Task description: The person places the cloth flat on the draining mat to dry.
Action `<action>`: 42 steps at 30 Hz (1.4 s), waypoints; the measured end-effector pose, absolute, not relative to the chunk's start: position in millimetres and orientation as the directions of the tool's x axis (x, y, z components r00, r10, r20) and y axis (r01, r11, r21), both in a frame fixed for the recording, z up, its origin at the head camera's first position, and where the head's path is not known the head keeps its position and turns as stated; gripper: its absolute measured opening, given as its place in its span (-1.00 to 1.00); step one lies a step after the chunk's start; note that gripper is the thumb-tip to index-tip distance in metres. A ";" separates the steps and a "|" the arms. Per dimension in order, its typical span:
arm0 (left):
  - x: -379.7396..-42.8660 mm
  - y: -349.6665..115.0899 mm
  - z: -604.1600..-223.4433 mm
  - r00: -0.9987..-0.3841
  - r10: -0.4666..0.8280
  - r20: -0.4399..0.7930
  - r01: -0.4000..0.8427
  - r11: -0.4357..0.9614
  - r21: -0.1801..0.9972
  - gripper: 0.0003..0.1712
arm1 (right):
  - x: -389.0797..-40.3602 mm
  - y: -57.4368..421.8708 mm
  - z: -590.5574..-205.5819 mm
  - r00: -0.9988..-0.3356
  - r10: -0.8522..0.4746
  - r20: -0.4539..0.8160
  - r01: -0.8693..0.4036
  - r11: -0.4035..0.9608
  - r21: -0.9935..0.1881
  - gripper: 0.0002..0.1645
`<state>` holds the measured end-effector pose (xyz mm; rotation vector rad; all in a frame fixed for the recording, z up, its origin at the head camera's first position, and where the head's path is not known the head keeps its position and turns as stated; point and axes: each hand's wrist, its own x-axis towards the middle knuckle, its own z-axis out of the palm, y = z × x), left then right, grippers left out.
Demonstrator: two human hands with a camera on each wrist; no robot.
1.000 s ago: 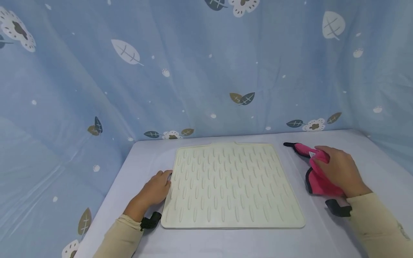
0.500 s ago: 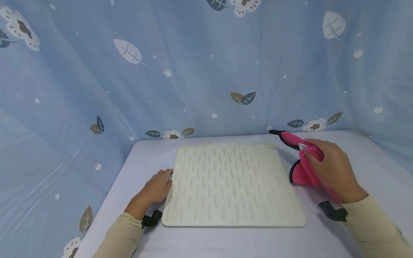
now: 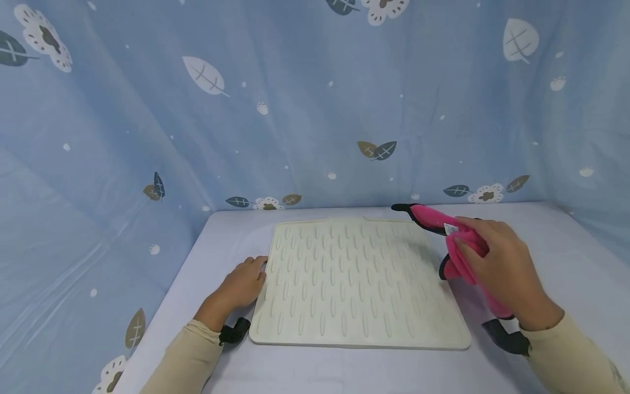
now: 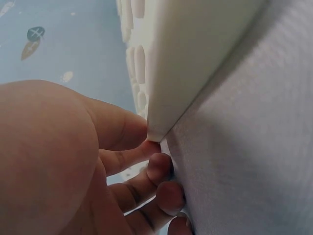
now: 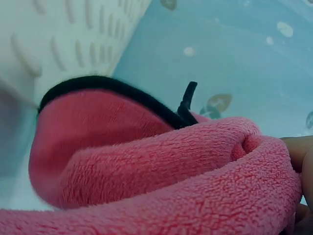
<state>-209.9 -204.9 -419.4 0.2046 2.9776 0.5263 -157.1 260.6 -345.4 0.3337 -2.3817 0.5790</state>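
Observation:
A cream mat with raised oval ridges lies flat on the table. My left hand rests at its left edge. In the left wrist view, the thumb and forefinger tip touch the mat's side edge, with the other fingertips down on the tablecloth. My right hand grips a bunched pink plush cloth with black trim and a white tag, above the mat's right edge. In the right wrist view the cloth hangs in folds from the fingers, its black end tab sticking out.
A white cloth covers the table. Blue fabric printed with leaves and flowers hangs behind and to the left. A black wrist fitting sits under the right wrist, another by the left.
My right hand has lifted the pink cloth and brought it leftward, so its tip now overlaps the mat's top right corner. The left hand keeps its place at the mat's edge.

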 end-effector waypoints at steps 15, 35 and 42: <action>-208.3 -202.5 -414.5 -0.984 0.157 -0.090 0.117 0.932 0.342 -0.47 | -155.6 219.6 -341.6 -0.666 -0.199 0.719 -0.523 0.812 -0.259 -0.38; -209.7 -206.0 -417.3 -0.984 0.150 -0.100 0.108 0.933 0.342 -0.46 | -168.6 169.8 -335.0 -0.596 -0.270 0.756 -0.627 0.744 -0.229 -0.39; -208.5 -205.0 -415.5 -0.983 0.155 -0.100 0.114 0.936 0.334 -0.47 | -176.4 152.5 -335.3 -0.602 -0.233 0.764 -0.633 0.722 -0.279 -0.47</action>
